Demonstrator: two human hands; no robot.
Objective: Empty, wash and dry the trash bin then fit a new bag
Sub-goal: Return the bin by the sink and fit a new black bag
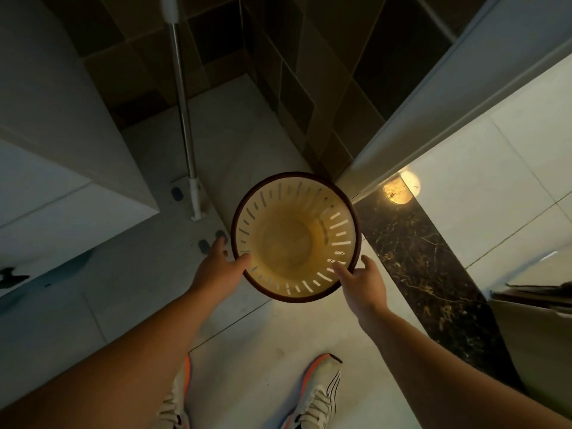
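Fingers: left hand (220, 267) and right hand (363, 278) each pinch the near edge of the dark brown rim, thumbs inside, remaining fingers outside. Item: 1 round cream-yellow plastic trash bin with slotted walls (295, 239), held upright, long axis vertical, mouth opening up toward the camera, interior bare with no bag. Location: above the pale tiled floor (253, 144), beside the dark marble threshold strip (411, 258). Nearby: 1 metal-handled mop (185, 119); 2 white-and-orange sneakers (315, 394) below.
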